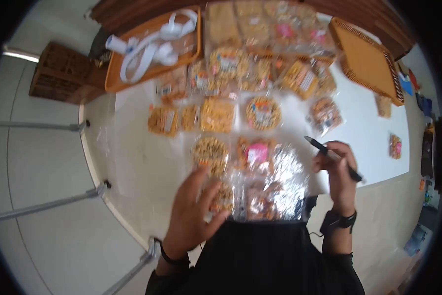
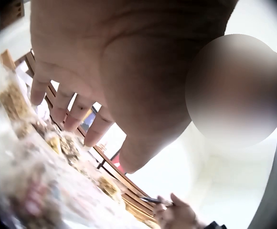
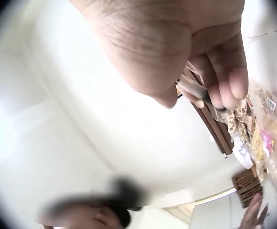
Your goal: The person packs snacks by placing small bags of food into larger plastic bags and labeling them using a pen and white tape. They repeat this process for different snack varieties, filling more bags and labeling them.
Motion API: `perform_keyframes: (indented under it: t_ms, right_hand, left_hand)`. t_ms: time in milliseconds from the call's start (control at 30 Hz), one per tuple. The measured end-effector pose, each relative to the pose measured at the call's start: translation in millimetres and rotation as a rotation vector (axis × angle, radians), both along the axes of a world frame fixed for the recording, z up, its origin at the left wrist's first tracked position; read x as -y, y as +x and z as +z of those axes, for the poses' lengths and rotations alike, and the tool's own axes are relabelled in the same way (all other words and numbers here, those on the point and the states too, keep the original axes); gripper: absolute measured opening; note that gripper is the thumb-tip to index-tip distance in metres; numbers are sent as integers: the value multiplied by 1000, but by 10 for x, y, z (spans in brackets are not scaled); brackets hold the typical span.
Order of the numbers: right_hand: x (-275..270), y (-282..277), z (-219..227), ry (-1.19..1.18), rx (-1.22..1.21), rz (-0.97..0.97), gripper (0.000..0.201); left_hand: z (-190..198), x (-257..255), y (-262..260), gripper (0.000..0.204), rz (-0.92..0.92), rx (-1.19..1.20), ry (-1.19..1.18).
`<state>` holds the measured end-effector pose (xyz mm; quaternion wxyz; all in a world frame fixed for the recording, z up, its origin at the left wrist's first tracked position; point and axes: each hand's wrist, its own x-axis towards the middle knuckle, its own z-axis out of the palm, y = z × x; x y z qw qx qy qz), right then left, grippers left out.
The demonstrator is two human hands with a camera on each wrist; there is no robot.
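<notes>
My right hand (image 1: 342, 172) holds a black pen (image 1: 318, 144) between thumb and fingers, its tip aimed left over the white tabletop. In the right wrist view the curled fingers (image 3: 215, 83) partly hide the pen. My left hand (image 1: 191, 214) hovers palm down with spread fingers, overlapping a round nut packet (image 1: 223, 199) near the front edge. Its palm and loosely straight fingers (image 2: 98, 129) show with nothing held. Just beyond lie another round packet (image 1: 210, 153) and a packet with a pink label (image 1: 256, 153). Shiny clear wrapping (image 1: 289, 172) lies between my hands.
More snack packets (image 1: 216, 114) fill the middle of the table, with a large stack (image 1: 245, 24) at the back. An orange tray (image 1: 113, 73) holding white tape rolls stands back left. A wicker tray (image 1: 366, 59) lies back right. Small packets (image 1: 395, 146) sit toward the right edge.
</notes>
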<state>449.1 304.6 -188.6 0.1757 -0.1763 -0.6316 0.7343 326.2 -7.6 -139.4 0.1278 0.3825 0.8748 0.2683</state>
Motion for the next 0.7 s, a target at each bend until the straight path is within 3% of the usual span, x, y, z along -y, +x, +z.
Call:
perform_keyframes:
  t_ms: [100,233,333,433,467,567,600,700]
  right_hand:
    - [-75,-59,28,380,-29,-59,52]
    - [-225,338,35,225,-41,-188,27]
    - [-236,497,212,67,258,-218,45]
    - [-198,489,224,66,562,29,53]
    - [-177,478,180,41,595,84,50]
    - [-98,372,42,169,476,116,49]
    - [-98,316,-65,267,388,114,56]
    - [-137,104,16,389,491,119,61]
  left_hand:
    - [-59,-41,117,57,17,3,35]
    - [-240,225,336,51,207,-11,45]
    - [-361,393,397,44,402,12,31]
    - [-460,491,459,42,545,434,15]
    - [-491,489,498,52,588,486,62]
    - [-627,501,556,59,736,556,179]
    - [-646,509,563,60,739,584,193]
    - [-708,562,599,59,727,634,218]
